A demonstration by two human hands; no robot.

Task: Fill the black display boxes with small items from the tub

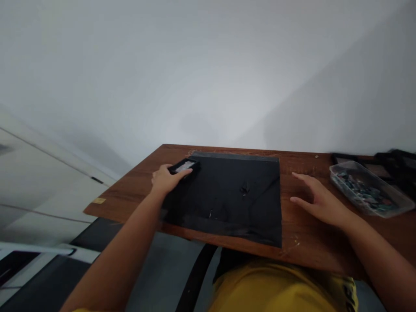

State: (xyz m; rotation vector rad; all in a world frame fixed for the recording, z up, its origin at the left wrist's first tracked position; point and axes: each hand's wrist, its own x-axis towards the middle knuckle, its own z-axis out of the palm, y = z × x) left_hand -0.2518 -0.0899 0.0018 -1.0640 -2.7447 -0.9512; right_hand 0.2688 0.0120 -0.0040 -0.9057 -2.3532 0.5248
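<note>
My left hand (167, 178) grips a small black rectangular frame (183, 166) with a pale, shiny middle, thumb on its near edge. The frame is at the far left corner of a black mat (224, 195); whether it rests on the mat I cannot tell. Right of the mat, my right hand (320, 200) hovers over or lies near the wood with thumb and fingers apart, holding nothing. Beyond it stands a clear plastic box (339, 184) filled with small dark, greenish and reddish pieces.
The brown wooden table (130, 186) meets a white wall (208, 78) at the back. Several black frames (377, 169) lie at the far right behind the box. A small dark scrap (245, 189) is on the mat. A dark chair armrest (198, 275) sits below the front edge.
</note>
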